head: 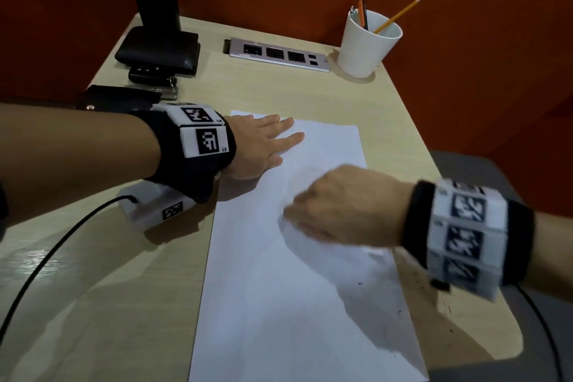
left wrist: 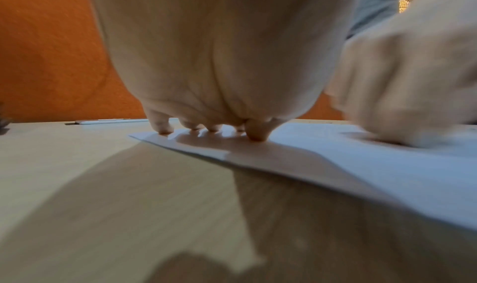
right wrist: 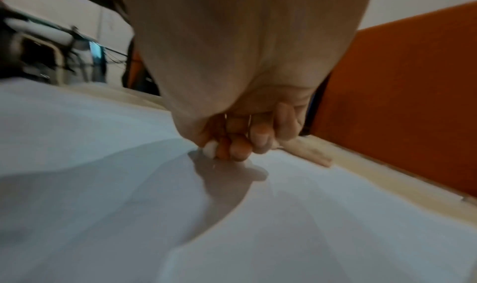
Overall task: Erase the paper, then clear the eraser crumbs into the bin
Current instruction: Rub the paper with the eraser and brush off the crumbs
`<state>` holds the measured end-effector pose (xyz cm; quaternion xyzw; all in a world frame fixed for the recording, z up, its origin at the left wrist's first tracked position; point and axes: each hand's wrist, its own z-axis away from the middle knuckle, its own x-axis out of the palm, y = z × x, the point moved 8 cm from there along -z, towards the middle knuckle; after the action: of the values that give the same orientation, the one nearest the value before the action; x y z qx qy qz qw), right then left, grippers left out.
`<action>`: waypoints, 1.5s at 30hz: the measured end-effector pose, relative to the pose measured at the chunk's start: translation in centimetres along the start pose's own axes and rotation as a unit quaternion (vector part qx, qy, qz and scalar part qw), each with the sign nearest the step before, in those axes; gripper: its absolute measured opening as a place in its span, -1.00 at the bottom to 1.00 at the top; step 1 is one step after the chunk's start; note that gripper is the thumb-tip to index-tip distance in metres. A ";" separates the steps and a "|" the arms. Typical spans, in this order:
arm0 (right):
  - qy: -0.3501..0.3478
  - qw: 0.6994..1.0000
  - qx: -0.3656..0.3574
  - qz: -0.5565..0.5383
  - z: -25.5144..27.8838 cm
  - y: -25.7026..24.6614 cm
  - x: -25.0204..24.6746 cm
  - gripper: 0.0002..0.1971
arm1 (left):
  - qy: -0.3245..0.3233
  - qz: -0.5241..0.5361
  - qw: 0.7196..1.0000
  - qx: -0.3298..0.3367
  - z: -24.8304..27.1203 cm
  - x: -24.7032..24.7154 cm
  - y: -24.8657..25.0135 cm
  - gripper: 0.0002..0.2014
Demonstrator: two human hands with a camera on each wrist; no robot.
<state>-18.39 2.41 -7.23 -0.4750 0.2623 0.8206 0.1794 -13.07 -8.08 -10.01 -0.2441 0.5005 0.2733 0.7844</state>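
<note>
A white sheet of paper (head: 279, 304) lies lengthwise on the pale wooden desk (head: 108, 304). My left hand (head: 263, 146) lies flat with straight fingers on the sheet's far left corner; the fingertips (left wrist: 254, 133) press the paper (left wrist: 387, 175) down. My right hand (head: 335, 205) is blurred over the middle of the sheet, fingers curled. In the right wrist view it pinches a small white eraser (right wrist: 210, 149) whose tip touches the paper (right wrist: 335, 206). Dark eraser crumbs (head: 428, 288) lie scattered by the sheet's right edge and on the desk. No bin is in view.
A white cup (head: 366, 43) with pencils stands at the far right corner on a coaster. A silver socket strip (head: 279, 56) is set into the desk's far side. A black lamp base (head: 158, 53), keys and a dark pouch sit far left. A grey chair (head: 483, 177) stands right.
</note>
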 end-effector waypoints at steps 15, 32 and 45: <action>0.043 0.991 0.114 0.059 -0.6 2.4 -0.8 -0.81 | -0.019 0.003 1.000 -0.004 0.2 -0.4 0.2 -0.45; 0.363 0.327 0.325 -0.810 11.2 0.7 2.9 -0.68 | -0.005 0.030 0.999 -0.010 1.1 -1.8 -0.2 -0.44; 0.529 0.082 0.376 -0.756 15.5 -2.6 6.7 -0.80 | 0.007 0.037 0.999 -0.003 0.6 -1.4 -0.5 -0.42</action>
<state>-30.84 14.07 -7.36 -0.6038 0.0658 -0.4185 0.6752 -12.83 -8.32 -8.46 -0.2295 0.5135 0.3023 0.7696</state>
